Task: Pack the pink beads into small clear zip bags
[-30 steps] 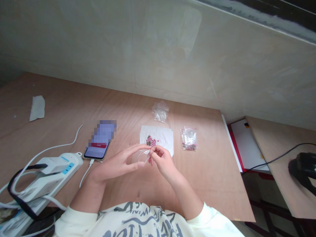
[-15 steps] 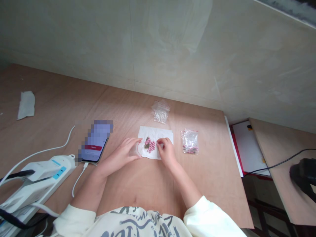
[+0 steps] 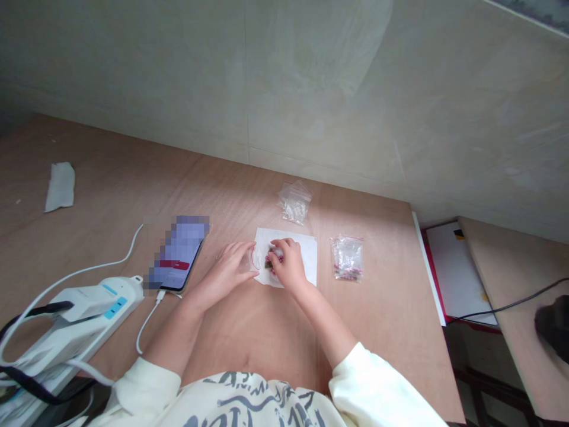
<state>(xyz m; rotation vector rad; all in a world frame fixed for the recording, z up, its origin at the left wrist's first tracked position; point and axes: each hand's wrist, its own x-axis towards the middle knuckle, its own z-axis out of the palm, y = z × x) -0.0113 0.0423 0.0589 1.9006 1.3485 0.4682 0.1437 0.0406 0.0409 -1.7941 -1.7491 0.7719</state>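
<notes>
A white paper sheet (image 3: 310, 261) lies on the table with a small pile of pink beads and some dark pieces (image 3: 272, 260) on it. My left hand (image 3: 233, 261) holds a clear bag (image 3: 250, 259) with a red rim at the sheet's left edge, its mouth facing the pile. Over the pile is my right hand (image 3: 288, 261), thumb and fingers curled at the beads and hiding part of them; whether it grips any is too small to tell. Right of the sheet rest clear bags with pink beads (image 3: 347, 259). Behind it lie more clear bags (image 3: 295, 203).
On the left are a phone (image 3: 182, 255) with its charging cable and a white power strip (image 3: 120, 299) with plugs. A white tissue (image 3: 60, 187) lies at the far left. The wall rises behind the table; a second table (image 3: 524, 296) stands at the right.
My right hand has moved left from the pile's right side to over the beads, covering much of them. My left hand still has the bag. The whole view has shifted slightly.
</notes>
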